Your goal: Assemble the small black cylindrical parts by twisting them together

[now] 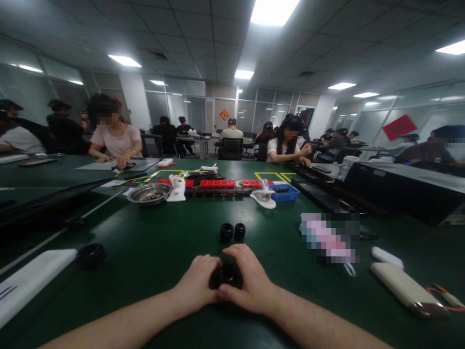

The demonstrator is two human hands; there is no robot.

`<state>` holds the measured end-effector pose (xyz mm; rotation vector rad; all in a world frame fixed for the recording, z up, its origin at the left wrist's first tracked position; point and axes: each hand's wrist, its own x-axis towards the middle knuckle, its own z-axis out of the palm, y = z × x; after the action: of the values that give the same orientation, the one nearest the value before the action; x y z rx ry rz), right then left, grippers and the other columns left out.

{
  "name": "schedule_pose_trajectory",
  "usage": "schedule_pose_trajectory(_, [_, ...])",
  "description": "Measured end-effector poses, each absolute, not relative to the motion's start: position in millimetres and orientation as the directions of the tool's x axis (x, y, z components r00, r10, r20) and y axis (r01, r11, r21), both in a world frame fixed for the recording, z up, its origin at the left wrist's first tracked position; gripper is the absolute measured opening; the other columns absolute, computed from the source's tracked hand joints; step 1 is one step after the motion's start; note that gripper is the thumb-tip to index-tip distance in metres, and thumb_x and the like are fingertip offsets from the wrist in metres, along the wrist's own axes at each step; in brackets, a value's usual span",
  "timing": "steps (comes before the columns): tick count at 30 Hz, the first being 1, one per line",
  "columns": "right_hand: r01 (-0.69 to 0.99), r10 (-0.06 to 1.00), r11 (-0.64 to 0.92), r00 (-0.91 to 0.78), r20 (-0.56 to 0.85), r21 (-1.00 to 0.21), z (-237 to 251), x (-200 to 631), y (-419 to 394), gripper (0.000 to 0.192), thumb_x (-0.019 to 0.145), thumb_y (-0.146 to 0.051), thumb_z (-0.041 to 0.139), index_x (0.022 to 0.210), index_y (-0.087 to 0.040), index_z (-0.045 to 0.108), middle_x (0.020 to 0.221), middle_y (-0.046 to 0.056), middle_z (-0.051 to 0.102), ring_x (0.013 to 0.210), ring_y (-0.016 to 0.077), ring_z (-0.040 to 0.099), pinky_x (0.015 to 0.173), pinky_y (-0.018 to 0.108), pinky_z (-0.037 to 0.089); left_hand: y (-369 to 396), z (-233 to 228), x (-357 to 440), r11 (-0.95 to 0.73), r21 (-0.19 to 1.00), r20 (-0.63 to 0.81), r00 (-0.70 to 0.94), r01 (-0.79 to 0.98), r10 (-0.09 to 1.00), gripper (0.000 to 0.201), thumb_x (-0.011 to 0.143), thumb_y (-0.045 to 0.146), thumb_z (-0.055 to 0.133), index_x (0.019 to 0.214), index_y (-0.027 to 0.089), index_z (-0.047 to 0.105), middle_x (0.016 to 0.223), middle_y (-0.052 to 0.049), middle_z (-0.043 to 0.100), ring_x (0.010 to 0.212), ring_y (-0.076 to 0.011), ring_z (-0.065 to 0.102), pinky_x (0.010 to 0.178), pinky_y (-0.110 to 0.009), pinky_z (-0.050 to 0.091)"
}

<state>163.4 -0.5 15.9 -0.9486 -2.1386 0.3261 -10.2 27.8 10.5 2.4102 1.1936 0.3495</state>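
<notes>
Both of my hands close around a black ring-shaped part [228, 275] with a dark round opening on top, low over the green table. My left hand [199, 277] grips its left side, with the fingers curled behind it. From the right, my right hand [250, 281] wraps it between the thumb in front and the fingers at the back. Just beyond my hands stand two similar black ring-shaped parts, a larger one [227, 232] and a smaller one [240, 230]. Another black round part [91, 255] lies far to the left. The exact kind of these parts cannot be made out.
Across the green table [163, 232] are a metal bowl [148, 195] of small pieces, red strips [217, 183], white stands [264, 195] and a blue tray [285, 192]. Long black housings flank both sides. A white case [407, 289] lies right. Co-workers sit opposite.
</notes>
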Motion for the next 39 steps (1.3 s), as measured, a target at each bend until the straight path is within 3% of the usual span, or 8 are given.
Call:
schedule_pose_trajectory(4, [0.563,0.760,0.646,-0.418,0.498,-0.515,16.5,162.7,-0.9,0.045,0.068,-0.030,0.060,0.109,-0.017,0.046,0.096,0.009,0.055,0.088,0.0241,0.052,0.079,0.041,0.043,28.3,7.2,-10.8,-0.552,0.489,0.049,0.610,0.676,0.791,0.037,0.064,0.048,0.064,0.082,0.018,0.054,0.085,-0.003,0.055,0.079,-0.0222,0.049,0.069,-0.031,0.038])
schedule_pose_trajectory(10, [0.408,0.615,0.788,-0.503,0.606,-0.461,20.2,164.6,-2.8,0.049,0.066,-0.021,0.047,0.115,-0.017,0.040,0.106,0.011,0.054,0.096,0.0242,0.051,0.085,0.041,0.040,28.1,7.2,-10.7,-0.551,0.510,0.062,0.610,0.661,0.790,0.037,0.063,0.043,0.066,0.086,0.018,0.054,0.086,-0.002,0.056,0.081,-0.0218,0.050,0.073,-0.032,0.037])
schedule_pose_trajectory(18, [0.605,0.775,0.623,-0.388,0.499,-0.496,17.7,162.0,-0.9,0.042,0.067,-0.033,0.061,0.102,-0.016,0.049,0.089,0.008,0.056,0.081,0.0234,0.051,0.073,0.040,0.044,26.9,12.1,-8.5,-0.554,0.460,0.035,0.609,0.694,0.792,0.037,0.064,0.051,0.064,0.077,0.018,0.053,0.081,-0.002,0.054,0.076,-0.0214,0.049,0.068,-0.030,0.037])
schedule_pose_trajectory(24, [0.434,0.636,0.771,-0.494,0.593,-0.466,18.7,163.3,-2.0,0.044,0.068,-0.023,0.047,0.112,-0.017,0.043,0.102,0.010,0.055,0.094,0.0239,0.051,0.083,0.042,0.041,27.9,7.5,-9.7,-0.553,0.492,0.052,0.611,0.672,0.790,0.036,0.063,0.042,0.066,0.088,0.018,0.054,0.087,-0.002,0.056,0.082,-0.0219,0.050,0.073,-0.032,0.037])
schedule_pose_trajectory(31, [0.584,0.760,0.644,-0.415,0.501,-0.493,18.9,162.1,-1.1,0.046,0.066,-0.034,0.062,0.106,-0.017,0.047,0.095,0.009,0.056,0.086,0.0246,0.051,0.077,0.041,0.043,27.3,9.3,-9.5,-0.555,0.472,0.047,0.609,0.685,0.792,0.035,0.063,0.047,0.064,0.078,0.017,0.053,0.083,-0.002,0.055,0.078,-0.0220,0.050,0.068,-0.031,0.038])
schedule_pose_trajectory(35, [0.473,0.690,0.724,-0.510,0.514,-0.503,19.9,162.5,-2.4,0.044,0.065,-0.018,0.051,0.109,-0.017,0.045,0.098,0.008,0.055,0.088,0.0215,0.052,0.081,0.038,0.043,26.3,11.9,-10.5,-0.539,0.527,0.035,0.617,0.657,0.786,0.035,0.065,0.041,0.064,0.089,0.018,0.055,0.089,-0.003,0.056,0.082,-0.0220,0.050,0.073,-0.032,0.038])
schedule_pose_trajectory(37, [0.415,0.640,0.767,-0.533,0.553,-0.489,19.8,162.8,-2.8,0.050,0.063,-0.017,0.049,0.113,-0.016,0.042,0.103,0.010,0.054,0.094,0.0221,0.051,0.085,0.039,0.041,25.7,13.1,-10.6,-0.525,0.531,0.026,0.607,0.665,0.795,0.038,0.063,0.041,0.065,0.092,0.018,0.055,0.090,-0.003,0.056,0.082,-0.0223,0.050,0.073,-0.033,0.038])
schedule_pose_trajectory(39, [0.454,0.668,0.744,-0.493,0.558,-0.490,19.2,162.5,-2.5,0.051,0.064,-0.021,0.054,0.113,-0.015,0.041,0.106,0.012,0.053,0.097,0.0245,0.049,0.087,0.042,0.039,25.2,13.7,-10.2,-0.515,0.513,0.017,0.592,0.687,0.806,0.038,0.063,0.044,0.065,0.088,0.017,0.055,0.088,-0.003,0.056,0.082,-0.0228,0.050,0.071,-0.032,0.038])
